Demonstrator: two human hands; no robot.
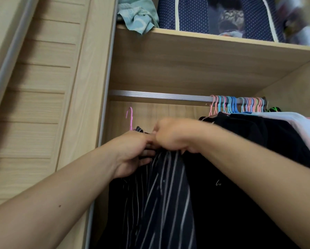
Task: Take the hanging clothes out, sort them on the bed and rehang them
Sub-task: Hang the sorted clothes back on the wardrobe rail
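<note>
A dark striped shirt [161, 191] hangs from a pink hanger [131, 117] whose hook is off the rail and below it. My left hand [132, 153] grips the shirt's collar area on the left. My right hand [172, 135] pinches the top of the same shirt just to the right, knuckles touching the left hand. The silver rail [159, 96] runs across the wardrobe above both hands. Several pastel hangers [237, 105] crowd the rail's right end, carrying black garments [249, 133] and a white one [298, 121].
A wooden shelf [213, 56] sits above the rail, holding a crumpled teal cloth [138, 15] and a navy dotted storage bag [192, 13]. A slatted wooden sliding door [42, 87] stands at the left. The rail's left half is bare.
</note>
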